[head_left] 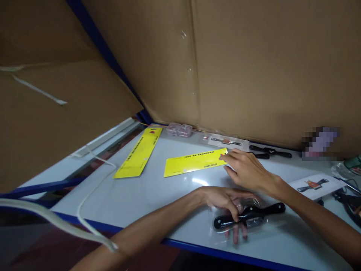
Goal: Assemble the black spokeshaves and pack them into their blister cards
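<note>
**Left hand on a clear-packed spokeshave, right hand at a yellow card**

My left hand (224, 197) holds a black spokeshave (251, 213) at the near side of the white worktop (126, 203), thumb over one handle, other fingers showing blurred through the clear plastic packaging (272, 225). The plastic's outline is faint, so I can't make out where it ends.

My right hand (248, 167) is at the right end of the nearer yellow card (194, 162), fingers covering part of its print, thumb lower and apart from them; whether I pinch the card or only touch it, I cannot tell. The second yellow card (138, 152) lies to the left.

Farther back, another spokeshave (270, 151) lies by the cardboard wall (254, 75), and my right hand partly hides a black handle (262, 155) beside it. My right forearm cuts across a printed sheet (316, 186). A pixelated patch (321, 143) conceals whatever is there, and black tools (351, 203) run off the right edge.
</note>
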### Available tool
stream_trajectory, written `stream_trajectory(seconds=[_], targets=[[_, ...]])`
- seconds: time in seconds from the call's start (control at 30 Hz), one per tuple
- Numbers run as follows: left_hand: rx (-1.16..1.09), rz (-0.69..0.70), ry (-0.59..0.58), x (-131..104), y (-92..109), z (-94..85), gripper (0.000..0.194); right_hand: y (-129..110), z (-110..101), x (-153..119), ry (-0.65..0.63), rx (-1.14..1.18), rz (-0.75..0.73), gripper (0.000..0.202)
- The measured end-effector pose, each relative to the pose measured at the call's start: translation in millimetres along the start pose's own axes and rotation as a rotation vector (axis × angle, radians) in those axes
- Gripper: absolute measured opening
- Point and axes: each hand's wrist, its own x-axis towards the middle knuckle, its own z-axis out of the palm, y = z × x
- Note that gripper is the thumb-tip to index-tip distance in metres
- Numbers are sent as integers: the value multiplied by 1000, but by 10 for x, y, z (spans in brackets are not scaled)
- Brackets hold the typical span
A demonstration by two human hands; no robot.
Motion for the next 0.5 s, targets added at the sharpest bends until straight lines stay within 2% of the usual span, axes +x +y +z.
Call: stream_trajectory(seconds=[0.07,0.13,0.27,0.37,0.43,0.5], targets=[[-22,-38,-89,11,-16,-32,90,160,151,292,-192,-33,3,36],[-22,-44,-130,22,-30,-54,93,247,278,526,-267,-48,-10,42],[33,-24,-92,46,-32,-61,86,305,391,881,-318,-76,-15,42],[1,-49,-119,36,9,-31,94,310,404,1057,-345,-73,5,46],[-69,-89,-179,1,52,4,102,278,403,1113,-312,-53,36,41],[-135,-120,-212,-56,112,56,106,213,373,1125,-219,-8,82,29]])
